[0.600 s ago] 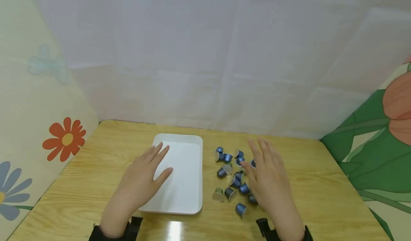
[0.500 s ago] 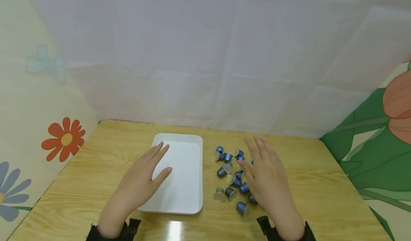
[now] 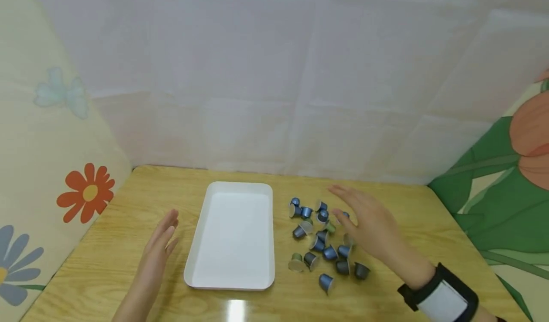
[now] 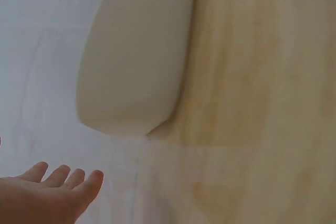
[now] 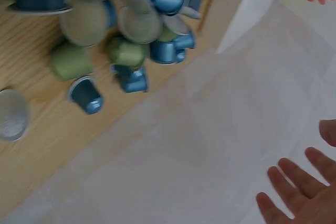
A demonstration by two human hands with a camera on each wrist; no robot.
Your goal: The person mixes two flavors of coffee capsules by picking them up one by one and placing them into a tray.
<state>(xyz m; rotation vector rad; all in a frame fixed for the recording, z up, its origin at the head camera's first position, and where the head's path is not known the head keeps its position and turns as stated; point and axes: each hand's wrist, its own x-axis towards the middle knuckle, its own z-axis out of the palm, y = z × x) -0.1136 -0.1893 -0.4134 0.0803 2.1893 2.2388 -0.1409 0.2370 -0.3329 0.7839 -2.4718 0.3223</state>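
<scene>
White tray: one, at (image 3: pixel 231 238), a shallow rounded rectangle lying flat on the wooden table (image 3: pixel 141 193), between the left hand and the capsules.
Capsules: roughly twenty (image 3: pixel 330 253), loose on the table just right of the tray, some touching; overlaps and the right hand's fingers prevent an exact count.
Green capsules: at least three, among them one near the middle of the scatter (image 3: pixel 330 227); the others are mostly blue or dark.
Nearest capsule: one, blue (image 3: pixel 326 282), tipped on its side, set a little apart from the others.
Hands: two.
Left hand: fingers extended (image 3: pixel 155 253), beside the tray's left edge; four fingertips show spread in the left wrist view.
Right hand: fingers straight, thumb held apart from them (image 3: pixel 369 219), at the right side of the capsules; the right wrist view shows it separate from them.
Wristband: one in the head view, black with a white face (image 3: pixel 446 296), on the right wrist.
Backdrop: one white creased sheet (image 3: pixel 236 74).
Printed flowers, left: two, orange-red (image 3: pixel 89 193) and grey-blue (image 3: pixel 21 263).
</scene>
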